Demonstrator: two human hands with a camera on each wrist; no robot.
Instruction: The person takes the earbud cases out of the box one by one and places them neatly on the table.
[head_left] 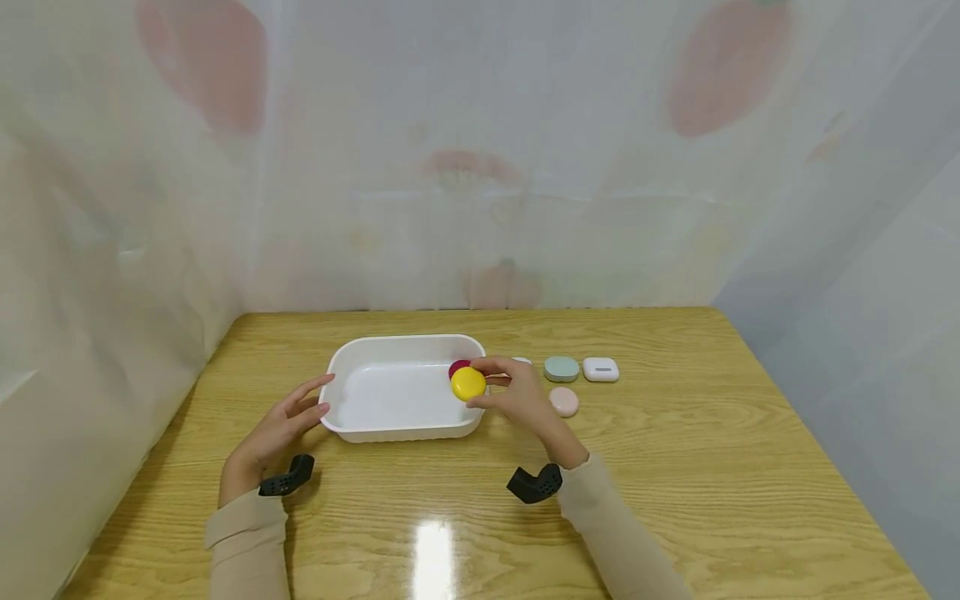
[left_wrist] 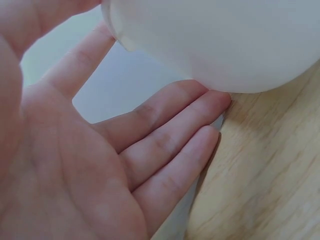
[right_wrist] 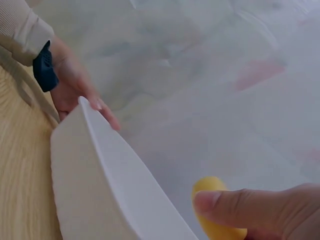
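Observation:
A white plastic tub with rounded corners sits on the table. My left hand holds its left end, thumb and forefinger at the rim; the other fingers lie against the outer wall in the left wrist view. My right hand pinches a smooth yellow disc over the tub's right end. In the right wrist view the thumb presses on the yellow disc. Partly hidden behind the disc, a dark red round piece lies inside the tub.
Right of the tub are a pale green oval case, a white earbud case and a pale pink round piece. A white piece is mostly hidden behind my right hand. Pale curtains hang around the wooden table.

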